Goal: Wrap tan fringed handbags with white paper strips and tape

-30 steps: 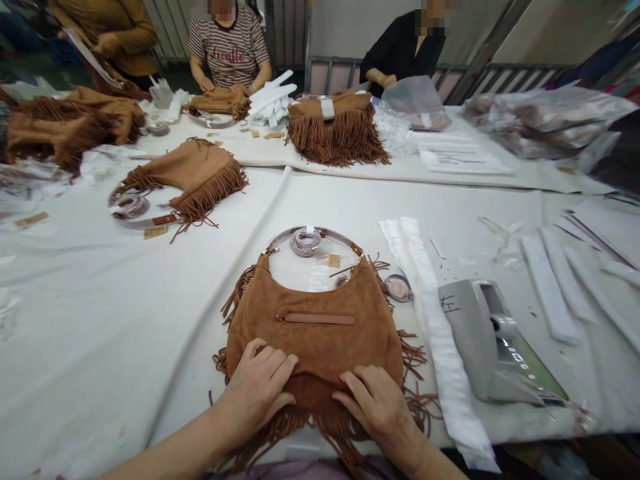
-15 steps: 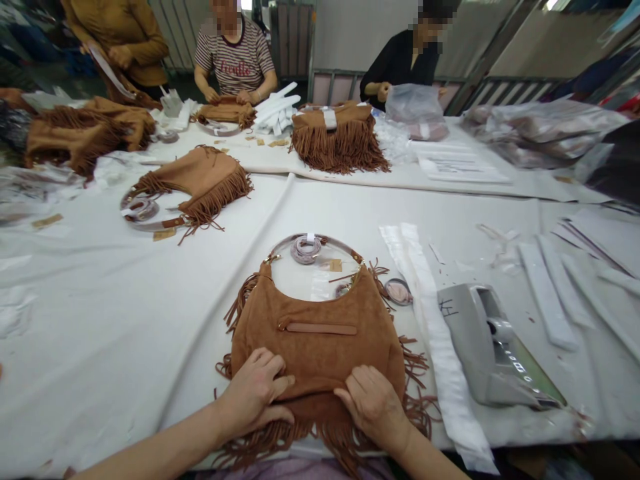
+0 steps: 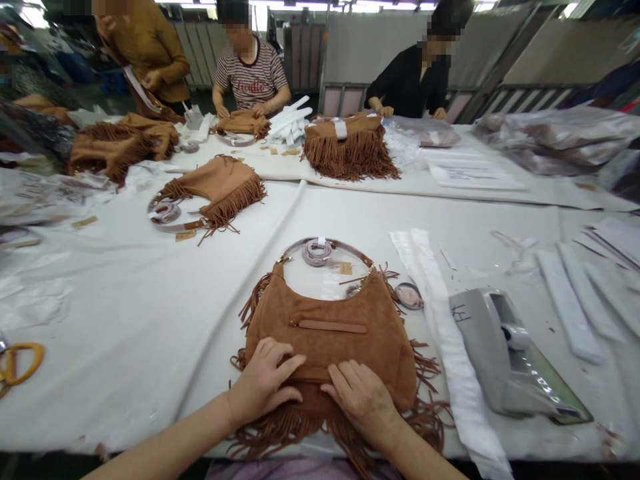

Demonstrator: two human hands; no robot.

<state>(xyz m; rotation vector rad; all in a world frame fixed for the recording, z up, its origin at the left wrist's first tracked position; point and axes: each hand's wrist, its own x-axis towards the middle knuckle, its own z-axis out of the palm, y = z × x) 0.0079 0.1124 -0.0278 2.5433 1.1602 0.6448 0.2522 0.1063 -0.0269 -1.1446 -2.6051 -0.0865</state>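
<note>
Where the brown fringe [image 3: 280,435] spills toward the near edge of the worktop [image 3: 125,360], both hands rest on the lower part of a brown bag [image 3: 335,348]. The left hand [image 3: 263,381] has its thumb spread away from its forefinger, with the bag's surface showing between; the right hand [image 3: 361,403] bends more narrowly over the same crease, and whether it pinches anything cannot be told. The bag lies flat beneath and ahead of them, touching both. It looks soft, suede-like and fairly light, likelier to crumple than to slip; holding it with both hands along the lower fold seems sound, while the loose fringe would make a poor grip. Beyond the fingers comes a long tan tab [image 3: 333,326], then the curved handle [image 3: 350,250], probably the best hold for lifting, with a coiled strap [image 3: 317,254] inside its loop. To the right, a white strip [image 3: 453,367] runs beside the bag, a tape dispenser [image 3: 487,347] just past it. Farther off, on the left, lies a second bag [image 3: 225,180], and across the worktop sits a person in a striped shirt [image 3: 253,77]
</note>
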